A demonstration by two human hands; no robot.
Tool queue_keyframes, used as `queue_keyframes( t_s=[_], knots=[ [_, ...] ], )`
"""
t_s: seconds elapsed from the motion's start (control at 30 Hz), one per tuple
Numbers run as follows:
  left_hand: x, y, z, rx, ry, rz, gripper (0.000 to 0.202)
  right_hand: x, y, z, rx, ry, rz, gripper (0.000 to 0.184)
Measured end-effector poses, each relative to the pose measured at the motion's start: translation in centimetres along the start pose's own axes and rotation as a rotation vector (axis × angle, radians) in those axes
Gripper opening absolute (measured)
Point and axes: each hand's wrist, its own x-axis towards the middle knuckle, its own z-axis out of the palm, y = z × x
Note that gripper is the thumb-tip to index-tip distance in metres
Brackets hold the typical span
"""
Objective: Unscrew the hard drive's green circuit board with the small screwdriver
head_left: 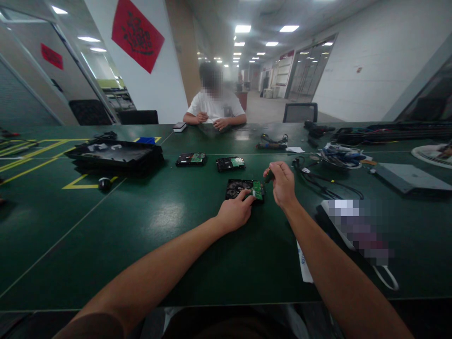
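A hard drive (237, 188) lies on the green table in front of me, its green circuit board (258, 189) facing up on the right side. My left hand (236, 211) rests at its near edge, thumb and fingers gripping the drive and touching the board. Just right of the drive, my right hand (282, 182) is raised with fingers closed round the dark handle of a screwdriver (269, 176). The screwdriver's shaft and tip cannot be made out. Two more hard drives, one at left (191, 159) and one at right (230, 163), lie farther back.
Black trays (116, 157) stand stacked at left beside a small dark round object (104, 184). Cables (310, 176), a bagged bundle (341, 155), a grey metal box (411, 177) and a partly blurred white object (339, 221) lie at right. Across the table sits a person (216, 106) holding something thin.
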Motion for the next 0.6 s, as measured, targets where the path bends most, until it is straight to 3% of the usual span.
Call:
queue_keyframes(
  t_s=[0.3,0.47,0.6],
  knots=[
    [0.01,-0.11,0.29,-0.004,0.017,0.005,0.044,-0.05,-0.69,0.32,0.103,-0.096,0.017,0.031],
    [0.08,-0.13,0.40,-0.006,0.015,-0.002,0.045,0.05,-0.32,0.25,0.107,-0.069,0.022,0.046],
    [0.04,-0.09,0.28,-0.006,0.010,-0.001,0.045,0.16,0.13,-0.04,0.025,-0.022,0.001,0.035]
  ],
)
